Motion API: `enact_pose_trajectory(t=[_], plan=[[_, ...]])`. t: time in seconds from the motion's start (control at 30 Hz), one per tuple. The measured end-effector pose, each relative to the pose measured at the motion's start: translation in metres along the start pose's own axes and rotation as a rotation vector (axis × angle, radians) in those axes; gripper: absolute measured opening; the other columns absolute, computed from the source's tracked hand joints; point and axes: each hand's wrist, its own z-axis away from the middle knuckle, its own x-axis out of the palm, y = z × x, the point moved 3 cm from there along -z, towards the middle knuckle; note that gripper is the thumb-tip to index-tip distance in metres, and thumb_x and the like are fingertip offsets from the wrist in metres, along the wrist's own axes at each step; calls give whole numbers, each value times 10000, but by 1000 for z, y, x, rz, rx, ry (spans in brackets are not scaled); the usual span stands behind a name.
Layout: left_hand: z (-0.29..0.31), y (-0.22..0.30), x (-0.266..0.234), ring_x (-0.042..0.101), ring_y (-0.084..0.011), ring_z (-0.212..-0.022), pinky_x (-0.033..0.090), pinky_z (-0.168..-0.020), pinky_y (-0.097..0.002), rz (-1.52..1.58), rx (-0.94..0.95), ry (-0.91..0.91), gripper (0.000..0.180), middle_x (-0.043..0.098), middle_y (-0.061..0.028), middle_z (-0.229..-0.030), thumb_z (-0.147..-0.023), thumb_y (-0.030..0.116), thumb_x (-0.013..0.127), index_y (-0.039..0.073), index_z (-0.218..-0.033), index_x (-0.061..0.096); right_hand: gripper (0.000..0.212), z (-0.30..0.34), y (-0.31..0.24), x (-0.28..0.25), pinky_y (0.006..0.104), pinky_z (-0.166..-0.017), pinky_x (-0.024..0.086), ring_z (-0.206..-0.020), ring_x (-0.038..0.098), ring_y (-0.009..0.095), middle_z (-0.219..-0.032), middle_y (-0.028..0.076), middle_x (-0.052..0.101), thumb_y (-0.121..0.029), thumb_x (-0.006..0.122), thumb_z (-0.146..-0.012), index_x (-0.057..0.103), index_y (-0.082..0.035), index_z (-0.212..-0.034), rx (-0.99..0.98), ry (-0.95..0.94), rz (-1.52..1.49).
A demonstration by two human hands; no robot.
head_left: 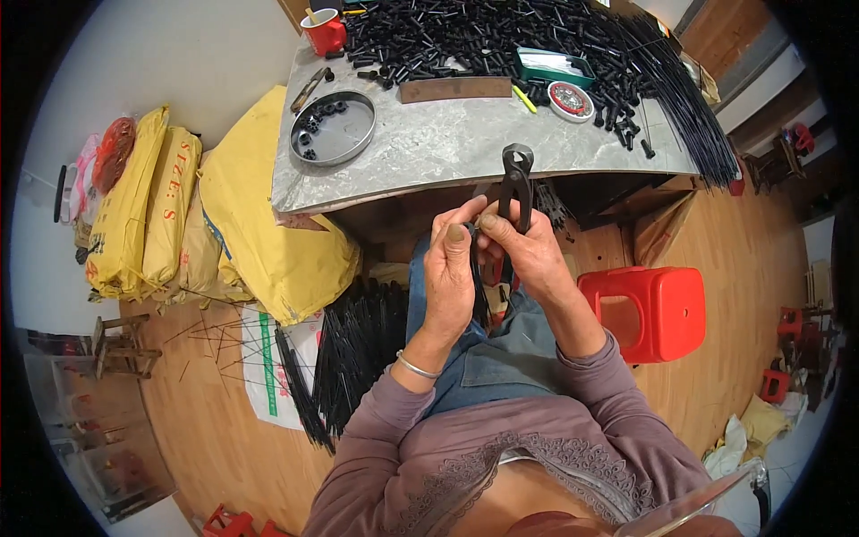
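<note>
My right hand (532, 255) is closed round a pair of black pincers (514, 192), their rounded jaws pointing up toward the table edge. A bit of red handle shows below the fingers. My left hand (450, 268), with a bangle at the wrist, meets it thumb to thumb over my lap. Between the hands a thin black rod (480, 291) hangs down, pinched in the left fingers. Its upper end is hidden by the fingertips. Both hands are just in front of the grey table (429, 134).
Black tubular pieces (447, 40) heap the table's back, with long black rods (684, 107) at right. A round metal tray (334, 128), a red mug (324, 32) and a green box (555, 67) stand there. Yellow sacks (259, 206) lie left, black rod bundles (362, 345) beside my legs, a red stool (676, 313) right.
</note>
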Motion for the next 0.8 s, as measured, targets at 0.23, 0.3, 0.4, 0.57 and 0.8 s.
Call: enact_pose_trajectory(t=[0.23, 0.3, 0.4, 0.57, 0.8], plan=[[0, 0, -2, 498, -91, -897, 427, -803, -227, -5, 3, 1, 500, 499, -37, -1080, -1021, 397, 354, -5, -1225, 569, 124, 0, -1, 3, 228, -538, 423, -598, 517, 77, -703, 11, 580, -147, 603, -922, 611, -25, -899, -4, 18, -8], [0, 2, 0, 452, -86, -884, 393, -761, -225, -9, -4, -9, 564, 527, -19, -1097, -1002, 462, 367, -11, -1262, 529, 126, 0, 2, 2, 228, -538, 423, -598, 519, 77, -703, 12, 581, -149, 605, -921, 613, -25, -898, -3, 23, -18], [0, 2, -1, 458, -90, -911, 397, -787, -230, -19, 9, -25, 567, 518, -20, -1109, -1004, 459, 364, -19, -1259, 532, 129, 1, 3, 2, 227, -540, 425, -601, 522, 78, -705, 12, 584, -152, 610, -919, 616, -25, -895, -2, 32, -41], [0, 6, 0, 474, -72, -832, 420, -739, -212, 1, 13, -4, 486, 475, -14, -1037, -1016, 392, 372, 0, -1224, 570, 156, 1, 4, 1, 243, -564, 436, -607, 525, 97, -719, 19, 592, -191, 627, -910, 613, -36, -906, 19, 32, -30], [0, 6, 2, 475, -101, -960, 394, -855, -242, -33, -10, -30, 563, 519, -24, -1109, -1004, 464, 357, -8, -1252, 540, 135, 3, 3, 2, 246, -550, 439, -605, 531, 90, -693, 22, 583, -159, 625, -905, 621, -25, -884, -20, 64, 39]])
